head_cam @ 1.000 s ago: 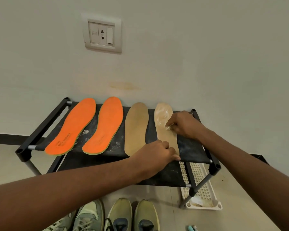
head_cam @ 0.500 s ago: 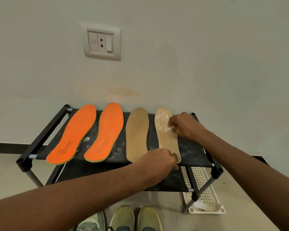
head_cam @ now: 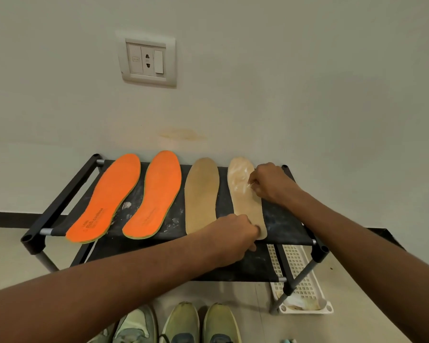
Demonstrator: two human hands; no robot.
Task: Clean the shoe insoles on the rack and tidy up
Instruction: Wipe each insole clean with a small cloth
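The left hand (head_cam: 229, 237) covers the heel of the pale tan foam insole (head_cam: 245, 196). The small whitish thing under the right hand (head_cam: 270, 185) is unidentifiable. The bottom edge crops the green fabric sneakers (head_cam: 183, 325).

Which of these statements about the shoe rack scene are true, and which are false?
1. Four insoles lie on the rack. True.
2. The two orange insoles lie at the right end. False: they lie at the left.
3. The right hand is on the rightmost tan insole. True.
4. The left hand rests on an orange insole. False: it holds the near end of that tan insole.
5. Shoes stand on the top shelf. False: they are on the floor.
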